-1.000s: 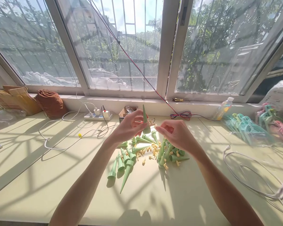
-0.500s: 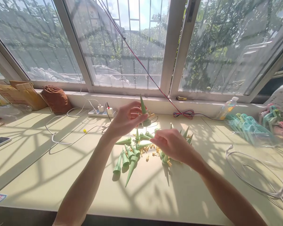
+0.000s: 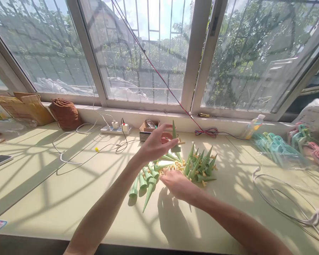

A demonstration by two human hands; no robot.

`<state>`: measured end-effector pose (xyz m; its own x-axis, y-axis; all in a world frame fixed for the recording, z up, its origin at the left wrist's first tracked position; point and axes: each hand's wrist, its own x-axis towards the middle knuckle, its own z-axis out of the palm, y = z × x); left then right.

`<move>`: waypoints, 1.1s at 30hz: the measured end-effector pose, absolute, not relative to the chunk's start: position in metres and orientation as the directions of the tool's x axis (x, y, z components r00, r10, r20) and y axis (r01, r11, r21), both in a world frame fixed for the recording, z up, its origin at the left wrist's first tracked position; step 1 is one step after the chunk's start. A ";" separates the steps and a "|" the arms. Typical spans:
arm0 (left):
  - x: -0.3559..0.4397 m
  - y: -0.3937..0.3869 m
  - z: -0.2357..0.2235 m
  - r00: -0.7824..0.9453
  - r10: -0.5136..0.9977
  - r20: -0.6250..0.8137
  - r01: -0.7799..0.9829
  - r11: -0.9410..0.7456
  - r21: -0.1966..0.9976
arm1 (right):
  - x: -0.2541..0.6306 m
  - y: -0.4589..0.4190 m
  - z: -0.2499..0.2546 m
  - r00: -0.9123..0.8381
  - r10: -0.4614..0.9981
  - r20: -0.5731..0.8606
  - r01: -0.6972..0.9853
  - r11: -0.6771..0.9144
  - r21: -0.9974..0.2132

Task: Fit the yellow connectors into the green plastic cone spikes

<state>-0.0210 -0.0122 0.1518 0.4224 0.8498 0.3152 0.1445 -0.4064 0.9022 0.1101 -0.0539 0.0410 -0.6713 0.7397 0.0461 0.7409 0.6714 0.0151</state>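
My left hand (image 3: pixel 159 141) pinches a green plastic cone spike (image 3: pixel 174 136), point up, above the table. A small yellow peg sticks out of the cone's side near its base. Lower down, my right hand (image 3: pixel 179 182) is at the pile of small yellow pegs (image 3: pixel 178 165), its fingers bent together; what they hold is hidden. Several green cones (image 3: pixel 149 173) without visible pegs lie to the left of the pile. To the right, more green cones (image 3: pixel 202 161) stand or lie in a cluster, some with yellow pegs in their sides.
Behind my left hand sits a small open box (image 3: pixel 146 132), beside a power strip (image 3: pixel 115 129) with plugs. A white cable (image 3: pixel 284 209) is coiled at right, near bagged teal clips (image 3: pixel 275 145) and a bottle (image 3: pixel 253 125). A phone (image 3: pixel 0 161) lies far left.
My left hand has moved right and lower with the cone. My right hand has shifted left and down to the yellow pegs, uncovering the right cluster of cones.
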 end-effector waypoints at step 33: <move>0.007 -0.018 0.129 0.539 0.822 0.185 0.219 -0.349 0.911 | 0.095 -0.037 0.034 -0.615 0.745 -0.259 0.759 0.648 0.064</move>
